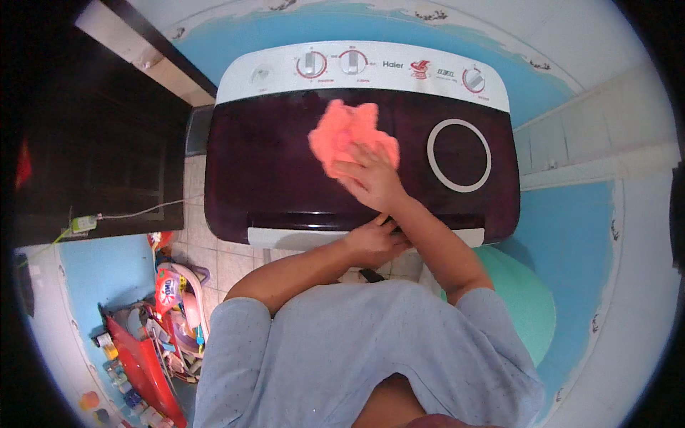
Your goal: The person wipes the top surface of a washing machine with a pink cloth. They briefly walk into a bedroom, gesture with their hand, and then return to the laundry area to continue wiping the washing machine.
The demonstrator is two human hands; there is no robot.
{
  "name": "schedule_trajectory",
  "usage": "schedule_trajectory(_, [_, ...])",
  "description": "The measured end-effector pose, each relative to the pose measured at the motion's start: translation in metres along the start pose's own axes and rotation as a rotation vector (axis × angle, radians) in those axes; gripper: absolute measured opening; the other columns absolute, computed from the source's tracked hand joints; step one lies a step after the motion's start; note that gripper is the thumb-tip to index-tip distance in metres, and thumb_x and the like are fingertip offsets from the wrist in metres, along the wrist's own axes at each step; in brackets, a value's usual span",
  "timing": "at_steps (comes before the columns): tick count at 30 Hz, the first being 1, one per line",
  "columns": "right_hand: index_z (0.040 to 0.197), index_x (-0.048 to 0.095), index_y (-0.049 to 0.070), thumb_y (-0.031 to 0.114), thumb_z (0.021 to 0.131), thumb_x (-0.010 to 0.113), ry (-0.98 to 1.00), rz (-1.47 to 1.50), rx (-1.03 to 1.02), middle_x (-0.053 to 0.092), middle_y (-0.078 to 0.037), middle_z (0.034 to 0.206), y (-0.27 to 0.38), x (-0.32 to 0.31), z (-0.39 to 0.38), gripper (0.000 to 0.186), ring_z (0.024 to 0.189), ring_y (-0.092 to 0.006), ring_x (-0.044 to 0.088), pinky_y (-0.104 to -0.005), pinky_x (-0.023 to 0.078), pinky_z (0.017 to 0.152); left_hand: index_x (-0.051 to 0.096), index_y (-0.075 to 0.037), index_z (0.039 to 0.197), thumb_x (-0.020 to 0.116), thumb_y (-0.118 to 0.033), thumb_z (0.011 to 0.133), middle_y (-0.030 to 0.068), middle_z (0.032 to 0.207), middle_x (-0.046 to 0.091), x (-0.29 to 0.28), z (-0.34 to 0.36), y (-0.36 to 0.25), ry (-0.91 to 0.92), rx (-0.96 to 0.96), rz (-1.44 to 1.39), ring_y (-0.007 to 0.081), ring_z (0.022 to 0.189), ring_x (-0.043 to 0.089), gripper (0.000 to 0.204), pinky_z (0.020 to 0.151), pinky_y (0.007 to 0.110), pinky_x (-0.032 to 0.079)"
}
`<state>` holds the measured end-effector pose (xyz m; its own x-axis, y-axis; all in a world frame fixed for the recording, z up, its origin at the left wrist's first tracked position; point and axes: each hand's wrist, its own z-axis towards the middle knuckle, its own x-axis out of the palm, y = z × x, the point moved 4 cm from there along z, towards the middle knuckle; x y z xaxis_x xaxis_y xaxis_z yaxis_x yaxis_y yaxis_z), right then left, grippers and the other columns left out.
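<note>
A twin-tub washing machine (285,164) with a dark maroon top and white control panel stands in front of me. On its top, slightly right of the middle, lies a crumpled coral-pink cloth (346,125). My right hand (371,175) rests on the cloth's lower part, palm down, its fingers spread over the fabric. My left hand (378,242) is at the machine's pale front edge, just below my right wrist. Its thumb shows, while the right forearm covers part of its fingers, so its grip cannot be made out.
Three knobs (312,64) line the control panel at the back. A pale ring (459,155) marks the right-hand lid. At lower left stand a red container (139,364), a detergent packet (169,289) and bottles. A white cable (150,210) runs leftward. A mint-green round object (521,299) is behind my right arm.
</note>
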<state>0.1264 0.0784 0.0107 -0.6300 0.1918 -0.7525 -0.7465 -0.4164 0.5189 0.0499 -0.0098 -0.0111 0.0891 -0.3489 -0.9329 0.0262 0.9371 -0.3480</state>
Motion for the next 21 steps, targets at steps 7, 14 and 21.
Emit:
schedule_trajectory(7, [0.124, 0.071, 0.015, 0.016, 0.091, 0.062, -0.156, -0.117, 0.105, 0.060, -0.011, 0.138, 0.015, -0.063, -0.037, 0.034, 0.124, -0.0296, 0.060, -0.0614, 0.023, 0.114, 0.045, -0.015, 0.152, 0.043, -0.025, 0.099, 0.0024, 0.157, 0.044, -0.002, 0.002, -0.002, 0.249, -0.055, 0.073, 0.0346, 0.151, 0.028, 0.054, 0.125, 0.059, 0.010])
schedule_trajectory(14, [0.156, 0.042, 0.025, 0.042, 0.103, 0.051, -0.179, -0.735, 0.685, 0.033, -0.011, 0.164, -0.037, -0.094, -0.162, 0.057, 0.149, -0.0358, 0.033, -0.0657, 0.013, 0.119, 0.033, -0.020, 0.159, 0.048, -0.033, 0.100, -0.0031, 0.168, 0.024, 0.013, -0.001, 0.000, 0.061, -0.032, 0.194, 0.0371, 0.156, 0.013, 0.062, 0.125, 0.059, 0.007])
schedule_trajectory(21, [0.155, 0.043, 0.028, 0.045, 0.102, 0.052, -0.131, -0.705, 0.662, 0.033, -0.008, 0.164, -0.047, -0.084, -0.171, 0.056, 0.149, -0.0350, 0.033, -0.0652, 0.017, 0.119, 0.043, -0.018, 0.154, 0.058, -0.040, 0.096, 0.0009, 0.163, 0.035, -0.006, 0.003, 0.002, 0.044, -0.079, -0.094, 0.0343, 0.154, 0.021, 0.063, 0.124, 0.059, 0.013])
